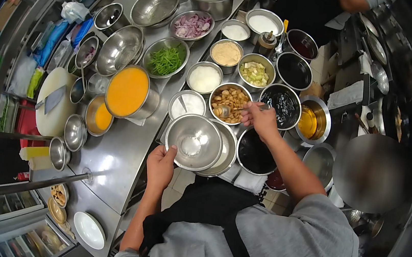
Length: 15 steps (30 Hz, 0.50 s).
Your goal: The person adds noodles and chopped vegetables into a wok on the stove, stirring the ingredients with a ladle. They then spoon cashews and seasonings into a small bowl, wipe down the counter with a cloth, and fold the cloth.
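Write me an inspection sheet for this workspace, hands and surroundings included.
Surface: metal counter, crowded with bowls.
Things in use: steel bowl; spoon in brown pieces.
Clutter: open vessels nearby, including orange liquid and green strips.
Left hand: fingers on the steel bowl's rim.
Right hand: fingers around the spoon's handle.
Cables: nothing seen.
Surroundings: knife on white board; another person's arm beyond.

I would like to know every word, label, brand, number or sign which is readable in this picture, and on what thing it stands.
No text can be read anywhere.
Metal bowl in the left hand: no print visible.
Spoon in the right hand: too small to tell any marking.
Bottle: any label is too small to read.
White plastic bag: too blurred to tell any print.
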### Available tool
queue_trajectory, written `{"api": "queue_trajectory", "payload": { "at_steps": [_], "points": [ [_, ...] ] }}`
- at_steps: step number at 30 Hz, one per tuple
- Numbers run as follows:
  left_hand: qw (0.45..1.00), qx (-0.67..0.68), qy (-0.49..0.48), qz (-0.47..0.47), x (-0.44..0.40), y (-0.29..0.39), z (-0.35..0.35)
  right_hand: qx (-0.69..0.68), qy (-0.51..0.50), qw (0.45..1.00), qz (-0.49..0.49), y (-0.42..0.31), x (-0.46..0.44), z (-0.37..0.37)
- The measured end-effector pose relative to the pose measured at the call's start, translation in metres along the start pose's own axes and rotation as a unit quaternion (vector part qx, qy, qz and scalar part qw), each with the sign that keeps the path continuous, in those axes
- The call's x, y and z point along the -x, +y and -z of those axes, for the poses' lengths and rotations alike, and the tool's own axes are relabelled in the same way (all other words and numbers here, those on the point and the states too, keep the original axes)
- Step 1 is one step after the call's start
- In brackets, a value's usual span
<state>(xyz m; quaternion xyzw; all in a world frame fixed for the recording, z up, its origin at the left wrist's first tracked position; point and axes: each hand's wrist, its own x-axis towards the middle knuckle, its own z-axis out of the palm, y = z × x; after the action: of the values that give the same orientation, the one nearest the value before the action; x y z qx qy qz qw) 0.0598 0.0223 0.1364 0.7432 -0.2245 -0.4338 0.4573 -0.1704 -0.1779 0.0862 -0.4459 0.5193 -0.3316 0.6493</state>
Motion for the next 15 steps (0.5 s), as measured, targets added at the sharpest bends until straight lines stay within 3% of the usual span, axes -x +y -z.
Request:
{"api": "queue_trajectory", "payload": {
  "at_steps": [4, 10, 13, 15],
  "points": [
    [0.999, 0.041, 0.013, 0.003, 0.0, 0.0, -0.013, -0.088, 0.0, 0.995, -0.038, -0.006, 0.004, 0.013],
    [0.999, 0.004, -0.021, -0.028, -0.017, -0.018, -0.021, -0.064, -0.068, 0.996, -0.012, -0.044, 0.047, 0.016],
    [0.999, 0.008, -0.031, -0.014, -0.015, -0.013, -0.025, 0.041, -0.026, 0.991, 0.122, -0.04, 0.041, 0.016],
    [1.0, 0.013, -0.016, -0.012, -0.014, -0.016, -0.024, 0.109, -0.004, 0.987, 0.119, -0.036, 0.029, 0.014]
  ]
}}
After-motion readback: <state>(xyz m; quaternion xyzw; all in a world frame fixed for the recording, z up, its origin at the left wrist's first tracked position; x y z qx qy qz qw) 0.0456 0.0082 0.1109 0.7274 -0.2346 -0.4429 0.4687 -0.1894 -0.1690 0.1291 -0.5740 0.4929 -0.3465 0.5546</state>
